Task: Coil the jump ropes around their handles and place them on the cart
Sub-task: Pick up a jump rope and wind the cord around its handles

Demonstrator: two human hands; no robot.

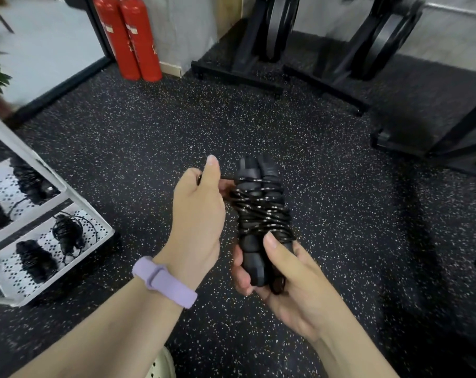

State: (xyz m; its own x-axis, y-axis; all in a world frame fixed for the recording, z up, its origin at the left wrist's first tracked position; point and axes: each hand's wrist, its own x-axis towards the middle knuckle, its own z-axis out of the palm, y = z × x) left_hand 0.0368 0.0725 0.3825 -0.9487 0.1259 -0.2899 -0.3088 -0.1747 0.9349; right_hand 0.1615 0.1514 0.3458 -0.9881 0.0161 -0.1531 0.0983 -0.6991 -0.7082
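While the right hand [283, 271] is clamping the paired handles [254, 257] steady, the left hand's [197, 214] fingers are pinching the rope [261, 211] taut for winding; the cart [106, 227] is waiting at nine o'clock.

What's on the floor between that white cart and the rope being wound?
Only bare speckled floor separates the cart from the jump rope, apart from the left hand pinching its cord, in the head view.

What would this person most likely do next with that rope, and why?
Probably tuck the free end under the coils. The right hand grips the two handles, the rope already wraps them many times, and the left hand pinches only a short tail. Coiled ropes already lie on the cart to the left.
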